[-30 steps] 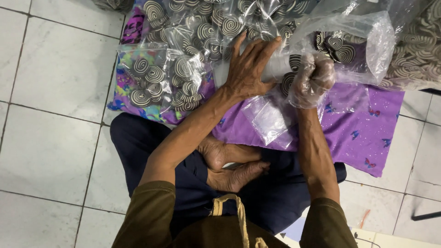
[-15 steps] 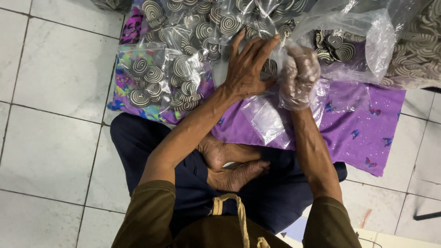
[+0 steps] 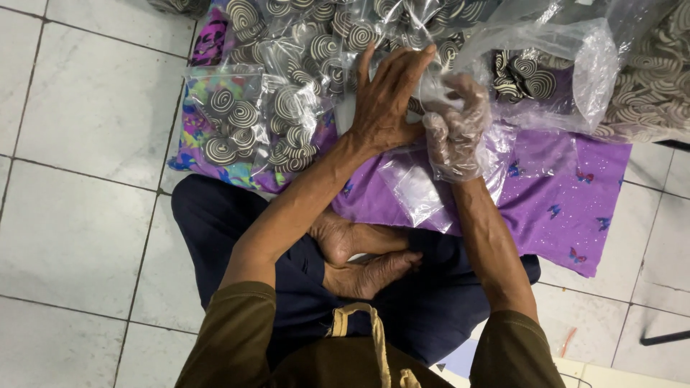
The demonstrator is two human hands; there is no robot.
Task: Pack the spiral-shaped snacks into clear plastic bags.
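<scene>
Two hands up near the top middle of the frame. My left hand (image 3: 388,97) is flat with fingers spread, pressing on the heap of clear plastic bags stuffed with black-and-white spiral snacks (image 3: 302,50). My right hand (image 3: 454,136) sits inside a thin clear plastic bag (image 3: 460,154), fingers loosely curled; can't tell if it's gripping anything. Another big clear bag with a few spirals (image 3: 553,72) is just beside it, upper right. Everything lies on a purple butterfly-print cloth (image 3: 568,208) that ends lower right, with bare pale floor tiles (image 3: 86,108) wide open on the left. My crossed feet (image 3: 359,255) fill the centre.
</scene>
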